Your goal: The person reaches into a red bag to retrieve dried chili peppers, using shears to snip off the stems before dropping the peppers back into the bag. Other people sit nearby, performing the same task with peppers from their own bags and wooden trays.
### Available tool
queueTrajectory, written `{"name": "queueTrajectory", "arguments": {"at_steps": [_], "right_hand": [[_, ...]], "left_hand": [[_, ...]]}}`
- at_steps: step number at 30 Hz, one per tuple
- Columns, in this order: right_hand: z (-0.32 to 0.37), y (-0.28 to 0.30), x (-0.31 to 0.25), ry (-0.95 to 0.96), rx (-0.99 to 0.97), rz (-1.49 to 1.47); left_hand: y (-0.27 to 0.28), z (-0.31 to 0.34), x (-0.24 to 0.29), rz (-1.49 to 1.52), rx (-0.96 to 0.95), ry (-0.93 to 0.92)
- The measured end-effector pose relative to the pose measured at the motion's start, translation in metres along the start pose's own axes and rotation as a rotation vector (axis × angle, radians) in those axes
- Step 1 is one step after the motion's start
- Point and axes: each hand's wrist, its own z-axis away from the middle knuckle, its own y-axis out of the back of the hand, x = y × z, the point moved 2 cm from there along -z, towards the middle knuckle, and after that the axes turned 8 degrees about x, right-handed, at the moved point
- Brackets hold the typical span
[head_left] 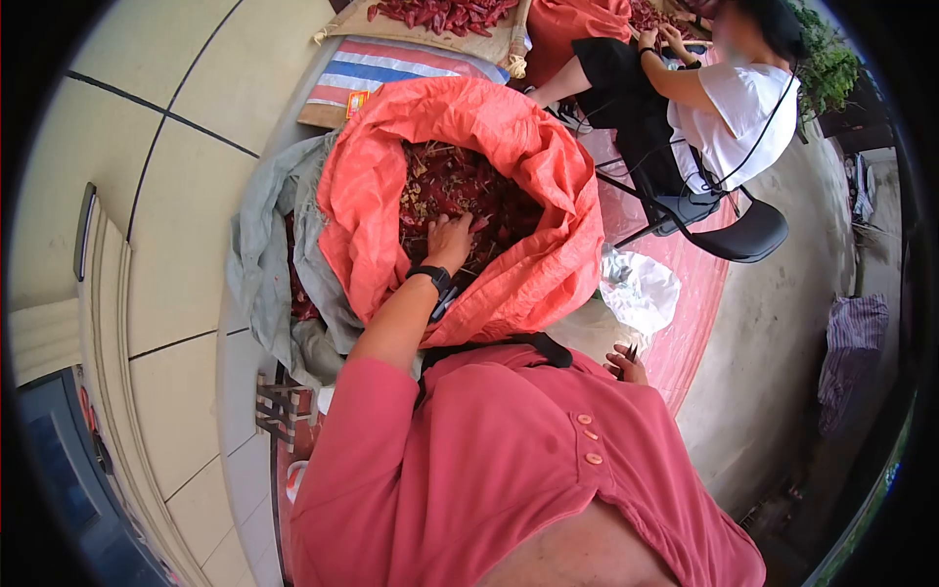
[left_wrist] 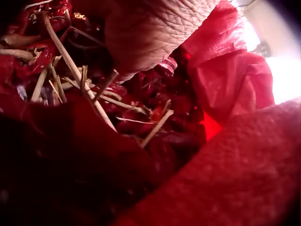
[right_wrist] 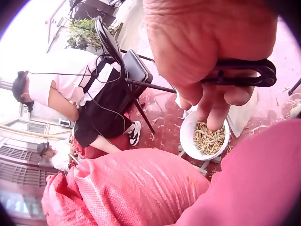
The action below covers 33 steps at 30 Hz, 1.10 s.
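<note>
In the head view my left hand (head_left: 450, 243) reaches into a large open red woven sack (head_left: 367, 186), its fingers spread down onto dried red chilies (head_left: 440, 176). A lighter red chili (head_left: 478, 225) lies right at the fingertips. The left wrist view shows wrinkled skin of that hand (left_wrist: 150, 35) close over glossy chilies and loose pale stems (left_wrist: 70, 66). Outside the sack, low at my right side, my right hand (head_left: 629, 368) grips scissors. Their black handle loop (right_wrist: 268, 74) sticks out from the fist in the right wrist view; the blades are mostly hidden there.
A white bucket (right_wrist: 184, 136) of cut stems stands on the red floor below my right hand. A grey sack (head_left: 269, 235) leans against the red one. A seated person (head_left: 729, 108) works at the back right on a black chair (head_left: 743, 230). More chilies (head_left: 440, 14) lie at the back.
</note>
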Motion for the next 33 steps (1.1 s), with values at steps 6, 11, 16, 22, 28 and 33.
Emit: {"name": "queueTrajectory", "arguments": {"at_steps": [6, 11, 16, 22, 28, 33], "right_hand": [[0.006, 0.003, -0.056, 0.279, -0.079, 0.208], [0.018, -0.034, -0.148, 0.547, -0.325, 0.274], [0.109, -0.124, -0.232, 0.727, -0.629, 0.291], [0.172, -0.224, -0.253, 0.810, -0.856, 0.149], [0.148, -0.271, -0.236, 0.613, -0.872, 0.057], [0.143, -0.270, -0.228, 0.763, -0.842, 0.116]], "left_hand": [[0.053, 0.010, 0.012, 0.205, 0.314, -0.016], [0.088, 0.013, 0.029, 0.903, 0.200, 0.294], [0.118, 0.030, 0.075, 1.011, 0.172, 0.171], [0.143, 0.036, 0.100, 0.719, 0.263, 0.089], [0.133, 0.035, 0.093, 0.183, 0.551, -0.082], [0.160, 0.040, 0.113, 0.361, 0.508, -0.205]]}}
